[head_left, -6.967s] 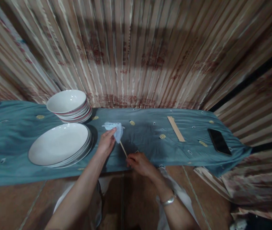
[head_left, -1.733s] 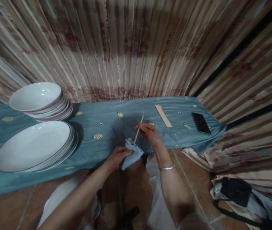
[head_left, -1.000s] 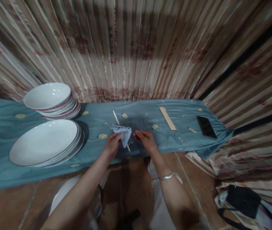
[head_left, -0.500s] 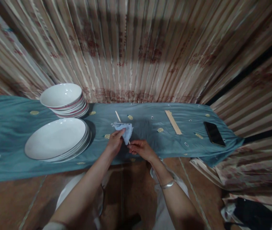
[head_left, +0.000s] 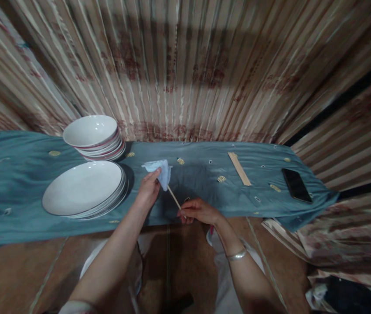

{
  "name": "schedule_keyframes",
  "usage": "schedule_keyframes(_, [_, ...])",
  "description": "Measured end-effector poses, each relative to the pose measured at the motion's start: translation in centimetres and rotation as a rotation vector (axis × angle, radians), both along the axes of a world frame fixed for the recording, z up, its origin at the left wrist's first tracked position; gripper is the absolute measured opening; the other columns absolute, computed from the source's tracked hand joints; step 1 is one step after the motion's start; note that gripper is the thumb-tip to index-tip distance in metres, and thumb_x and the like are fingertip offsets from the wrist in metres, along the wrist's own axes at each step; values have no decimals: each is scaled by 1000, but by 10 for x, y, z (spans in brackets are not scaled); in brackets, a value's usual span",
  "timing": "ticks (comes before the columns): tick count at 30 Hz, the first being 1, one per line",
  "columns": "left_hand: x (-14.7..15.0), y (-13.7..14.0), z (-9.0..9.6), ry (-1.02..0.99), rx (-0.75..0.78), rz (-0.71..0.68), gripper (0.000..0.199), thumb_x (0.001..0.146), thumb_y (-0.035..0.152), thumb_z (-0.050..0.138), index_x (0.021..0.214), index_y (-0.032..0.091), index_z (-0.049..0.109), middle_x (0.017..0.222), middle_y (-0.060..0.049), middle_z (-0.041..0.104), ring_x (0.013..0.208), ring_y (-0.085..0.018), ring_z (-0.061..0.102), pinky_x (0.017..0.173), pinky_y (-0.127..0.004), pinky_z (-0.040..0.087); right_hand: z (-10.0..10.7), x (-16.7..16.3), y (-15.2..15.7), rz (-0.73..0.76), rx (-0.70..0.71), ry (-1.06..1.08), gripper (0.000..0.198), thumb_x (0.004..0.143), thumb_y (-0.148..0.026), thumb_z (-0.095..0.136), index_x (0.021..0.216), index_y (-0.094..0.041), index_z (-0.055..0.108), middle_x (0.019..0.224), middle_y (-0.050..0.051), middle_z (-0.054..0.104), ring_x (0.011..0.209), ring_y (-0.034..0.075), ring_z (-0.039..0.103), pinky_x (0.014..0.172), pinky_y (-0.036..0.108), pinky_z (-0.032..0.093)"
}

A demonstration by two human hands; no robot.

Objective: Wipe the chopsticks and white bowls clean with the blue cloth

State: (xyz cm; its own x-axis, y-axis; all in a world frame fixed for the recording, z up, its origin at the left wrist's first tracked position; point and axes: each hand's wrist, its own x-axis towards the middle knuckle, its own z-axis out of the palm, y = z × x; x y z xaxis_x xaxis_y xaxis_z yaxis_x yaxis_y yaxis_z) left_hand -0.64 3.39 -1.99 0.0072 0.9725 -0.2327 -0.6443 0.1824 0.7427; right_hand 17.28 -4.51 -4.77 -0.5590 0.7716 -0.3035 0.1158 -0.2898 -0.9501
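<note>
My left hand (head_left: pixel 150 186) is closed on a light blue cloth (head_left: pixel 163 174), which is folded around the upper part of a thin wooden chopstick (head_left: pixel 174 197). The lower end of the chopstick is pinched between the thumb and fingers of my right hand (head_left: pixel 199 210). The stick slants down to the right between both hands, over the front part of the table. Its far end is hidden in the cloth. To the right, a bundle of wooden chopsticks (head_left: pixel 239 168) lies on the tablecloth.
Left on the blue-green tablecloth (head_left: pixel 201 174) stand a stack of white plates (head_left: pixel 82 187) and, behind it, a stack of bowls (head_left: pixel 91 131). A black phone (head_left: pixel 296 185) lies at the right end. A pleated curtain (head_left: pixel 185 78) hangs behind the table.
My hands have moved apart: the right went down and right with the chopstick's end, the left slightly left with the cloth. More stick shows below the cloth; its upper end no longer shows.
</note>
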Motion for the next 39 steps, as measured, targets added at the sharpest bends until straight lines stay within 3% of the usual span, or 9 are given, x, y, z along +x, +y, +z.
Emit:
schedule_keyframes(9, [1,0,0,-15,-50,14,18,60,23,81,67,13,68,62,-2,69,56,-11,62,63,-23,52,1,2,-2,-76,26,-66,47,65,-59,70,69,-13,64,60,0,63,52,7,52,53,20,41])
schedule_keyframes(18, [21,-17,-9,67,-18,-120,24,55,29,82,66,12,69,60,-1,67,58,-11,59,60,-23,46,-4,-2,4,-134,102,34,44,74,-58,62,81,-14,66,63,0,64,54,8,53,56,22,43])
schedule_keyframes(23, [32,-29,-17,142,-5,-224,30,51,39,81,56,13,67,50,0,62,45,-10,51,49,-24,40,-1,-3,7,-275,112,45,44,68,-58,68,77,-15,66,61,-1,63,52,7,51,55,22,42])
schedule_keyframes(28, [36,-33,-21,147,-7,-230,32,48,39,82,58,13,68,53,-1,63,47,-10,51,50,-24,40,-1,-4,9,-392,86,49,44,59,-57,74,69,-15,64,56,-2,62,49,7,50,53,21,41])
schedule_keyframes(39, [19,-13,-5,70,-23,-95,21,54,25,82,66,13,71,62,-2,69,62,-13,62,68,-25,47,4,-2,3,-127,51,44,49,66,-62,67,76,-13,66,61,0,65,52,7,53,54,21,42])
